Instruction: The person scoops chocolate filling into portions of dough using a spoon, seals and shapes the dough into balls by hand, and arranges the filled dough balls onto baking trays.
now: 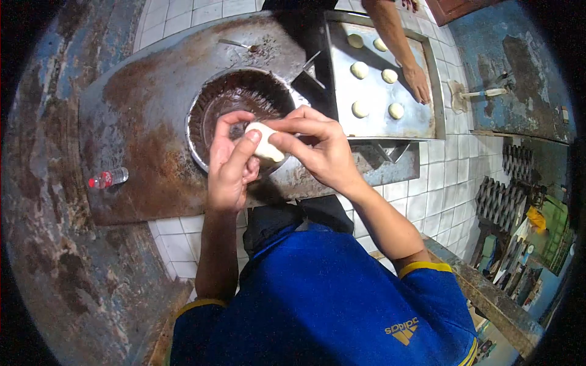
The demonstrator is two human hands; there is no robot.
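Both of the person's hands are raised over the near side of the round metal bowl (pixel 194 140), which is coated inside with a dark brown paste (pixel 235 97). The left hand (pixel 229 163) is clamped on a soft, off-white piece of dough (pixel 266 144), with its thumb across the face nearest the camera. The right hand (pixel 320 143) meets it from the other side, its thumb and fingers closed on the upper edge of the same piece. The dough therefore sits between the two hands, above the bowl.

The bowl stands beneath the hands on a worn, brown-stained metal table (pixel 134 143). Beyond the left hand, past the bowl's far rim, lies a small metal utensil (pixel 237 44) with dark residue around its tip. Well to the left of the left hand, a clear plastic bottle with a red cap (pixel 110 178) lies on its side.

Beyond and to the right of the right hand is a rectangular metal tray (pixel 378 125) bearing six pale, round dough pieces (pixel 360 108). A second person's hand (pixel 418 84) reaches to the tray's right side, fingers extended; contact with its surface cannot be confirmed.
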